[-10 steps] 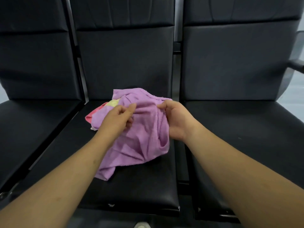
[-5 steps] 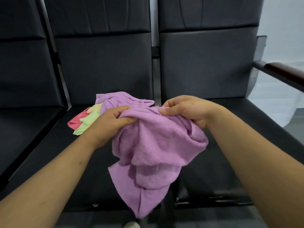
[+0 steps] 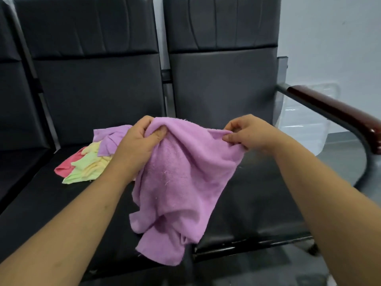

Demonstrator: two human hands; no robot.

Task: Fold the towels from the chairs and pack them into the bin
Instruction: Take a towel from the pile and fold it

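Since half a second ago, both hands have drawn apart, spreading the purple towel (image 3: 181,182) wider above the black chair seats (image 3: 257,203). The left hand (image 3: 138,145) bunches its top edge at 10 o'clock; the right hand (image 3: 249,133) pinches the edge at 2 o'clock. Behind the left hand, a heap of towels (image 3: 88,164), pink, yellow-green and purple, lies on the seat. A dark wooden armrest (image 3: 338,112) curves at 3 o'clock before a pale wall (image 3: 329,38).
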